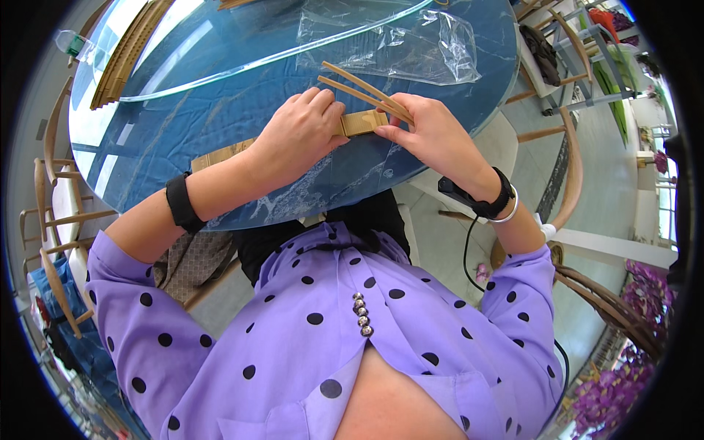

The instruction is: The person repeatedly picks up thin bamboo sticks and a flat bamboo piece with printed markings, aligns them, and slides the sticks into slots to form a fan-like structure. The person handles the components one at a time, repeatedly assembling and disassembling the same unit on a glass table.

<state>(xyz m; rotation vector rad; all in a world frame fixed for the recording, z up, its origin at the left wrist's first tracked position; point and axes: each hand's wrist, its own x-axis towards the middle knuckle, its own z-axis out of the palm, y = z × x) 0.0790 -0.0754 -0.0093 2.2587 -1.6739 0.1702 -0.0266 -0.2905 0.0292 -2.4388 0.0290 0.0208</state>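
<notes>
My right hand (433, 128) is closed round two slim wooden chopsticks (367, 89). They point up and to the left, with their far tips slightly apart. Its thumb is at the end of a long, flat gold-tan strip (364, 123), which shows a crosswise line near that end. Over the strip lies my left hand (304, 125), its fingers curled down and closed on it. The hand and forearm hide the strip's middle, and its other end comes out beyond the left forearm. What the strip is made of, I cannot tell.
A round blue marbled table (337, 172) carries a curved glass edge (271, 67), a crumpled clear plastic bag (440, 48) and a stack of long gold-tan strips (132, 55). A plastic bottle (70, 44) is at far left. Wooden chairs (572, 161) surround the table.
</notes>
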